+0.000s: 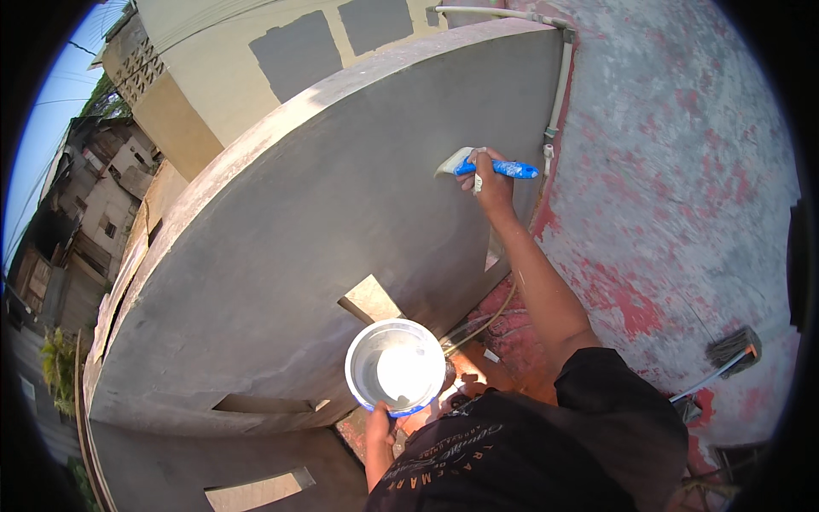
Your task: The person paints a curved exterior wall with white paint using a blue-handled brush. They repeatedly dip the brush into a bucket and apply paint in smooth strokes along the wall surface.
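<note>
My right hand (pixel 492 181) is closed round a paintbrush (pixel 522 171) with a blue, paint-spattered handle. The brush's pale bristles (pixel 450 164) point left and meet, or nearly meet, the grey parapet wall (pixel 341 188); exact contact cannot be made out. Low in front of me, my left hand (pixel 380 427) grips the near rim of a white plastic bucket (pixel 355 363). White liquid, like paint, lies bright in the sunlit bucket. The left fingers are partly hidden by the bucket's side.
A pale pipe (pixel 560 81) runs down the wall's right end. Beyond it stands a worn grey and red wall (pixel 674 154). A broom (pixel 735 352) rests at right. The parapet has slot openings (pixel 372 299). A hose (pixel 486 322) lies by its foot. Houses (pixel 94 222) stand at far left.
</note>
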Tool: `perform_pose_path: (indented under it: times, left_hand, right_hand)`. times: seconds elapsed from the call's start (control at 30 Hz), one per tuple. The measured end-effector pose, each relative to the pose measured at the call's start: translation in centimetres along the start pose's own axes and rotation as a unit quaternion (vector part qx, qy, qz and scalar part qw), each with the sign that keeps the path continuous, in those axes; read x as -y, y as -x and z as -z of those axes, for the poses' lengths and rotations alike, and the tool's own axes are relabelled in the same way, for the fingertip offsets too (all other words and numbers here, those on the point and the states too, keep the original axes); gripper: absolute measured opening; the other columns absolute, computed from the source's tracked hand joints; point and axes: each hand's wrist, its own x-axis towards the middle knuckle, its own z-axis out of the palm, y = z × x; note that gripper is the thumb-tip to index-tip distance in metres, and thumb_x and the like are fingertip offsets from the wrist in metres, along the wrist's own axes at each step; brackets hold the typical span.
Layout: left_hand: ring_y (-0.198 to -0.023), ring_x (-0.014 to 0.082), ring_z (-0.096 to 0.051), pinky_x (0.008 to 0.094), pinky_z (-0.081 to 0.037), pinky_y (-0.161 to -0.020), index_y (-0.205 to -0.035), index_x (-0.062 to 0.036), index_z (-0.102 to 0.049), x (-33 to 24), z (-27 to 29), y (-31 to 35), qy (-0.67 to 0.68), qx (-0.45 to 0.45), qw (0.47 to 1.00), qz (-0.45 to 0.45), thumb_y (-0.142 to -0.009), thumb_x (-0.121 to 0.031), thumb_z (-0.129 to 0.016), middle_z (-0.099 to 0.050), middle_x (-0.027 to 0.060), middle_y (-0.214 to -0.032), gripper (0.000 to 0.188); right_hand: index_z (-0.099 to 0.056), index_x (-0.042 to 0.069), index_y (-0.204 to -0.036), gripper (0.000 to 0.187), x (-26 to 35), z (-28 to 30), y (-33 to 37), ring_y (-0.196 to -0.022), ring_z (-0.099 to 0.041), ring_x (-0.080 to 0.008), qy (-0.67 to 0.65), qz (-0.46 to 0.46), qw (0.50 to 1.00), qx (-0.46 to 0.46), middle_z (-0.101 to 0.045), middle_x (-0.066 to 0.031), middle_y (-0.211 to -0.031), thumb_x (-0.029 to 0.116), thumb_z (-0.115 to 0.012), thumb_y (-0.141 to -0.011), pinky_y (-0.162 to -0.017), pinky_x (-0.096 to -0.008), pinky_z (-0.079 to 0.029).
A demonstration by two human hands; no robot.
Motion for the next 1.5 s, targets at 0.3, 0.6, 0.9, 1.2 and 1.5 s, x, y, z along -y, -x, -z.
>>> perform_pose_path:
  times: [0.3, 0.6, 0.9, 1.2, 1.5]
  left_hand:
    - [-0.096, 0.0319, -0.069, 0.0456, -0.065, -0.074, -0.135, 0.0042, -0.043, -0.5, 1.0, -0.9, 0.005, 0.032, 0.999, -0.005, -0.086, -0.009, -0.047, -0.061, 0.0191, -0.118, 0.051]
    - [-0.096, 0.0328, -0.069, 0.0417, -0.067, -0.068, -0.143, 0.0017, -0.036, -2.3, 3.0, -0.7, -0.030, 0.038, 0.999, 0.004, -0.087, -0.006, -0.046, -0.059, 0.0214, -0.120, 0.057]
    - [-0.090, 0.0303, -0.070, 0.0388, -0.066, -0.062, -0.140, 0.0046, -0.039, -3.4, 5.4, 0.0, -0.030, 0.025, 0.999, -0.024, -0.091, -0.008, -0.045, -0.060, 0.0224, -0.117, 0.051]
    - [-0.084, 0.0292, -0.071, 0.0357, -0.067, -0.060, -0.135, 0.0064, -0.043, -2.7, 6.6, 0.6, -0.033, 0.008, 0.999, -0.012, -0.092, -0.009, -0.044, -0.062, 0.0216, -0.112, 0.046]
    - [-0.083, 0.0277, -0.071, 0.0366, -0.066, -0.060, -0.133, 0.0067, -0.045, -3.8, 7.4, 1.7, -0.053, 0.022, 0.998, -0.003, -0.090, -0.010, -0.045, -0.063, 0.0198, -0.109, 0.046]
  right_hand:
    - [-0.059, 0.005, -0.095, 0.028, 12.8, -7.0, -5.4, -0.054, -0.064, -0.0156, -0.073, 0.167, 0.983, 0.010, -0.071, -0.0178, -0.076, 0.030, -0.048, -0.097, -0.047, -0.0246, -0.043]
    - [-0.058, 0.005, -0.093, 0.022, 10.2, -10.3, 3.5, -0.054, -0.062, -0.0150, -0.064, 0.054, 0.991, 0.101, -0.069, -0.0160, -0.076, 0.023, -0.044, -0.095, -0.048, -0.0252, -0.044]
    - [-0.057, 0.010, -0.098, 0.025, 9.8, -5.0, -5.3, -0.058, -0.064, -0.0174, -0.156, 0.038, 0.987, -0.002, -0.071, -0.0174, -0.079, 0.033, -0.049, -0.095, -0.052, -0.0261, -0.046]
    - [-0.056, 0.006, -0.098, 0.022, 2.8, -8.4, 2.8, -0.060, -0.064, -0.0179, -0.141, 0.058, 0.987, -0.042, -0.069, -0.0177, -0.082, 0.026, -0.045, -0.100, -0.053, -0.0281, -0.047]
    - [-0.060, 0.003, -0.105, 0.028, -10.4, 7.4, 20.3, -0.054, -0.067, -0.0210, 0.123, -0.293, 0.948, -0.004, -0.069, -0.0141, -0.075, 0.027, -0.045, -0.101, -0.046, -0.0331, -0.053]
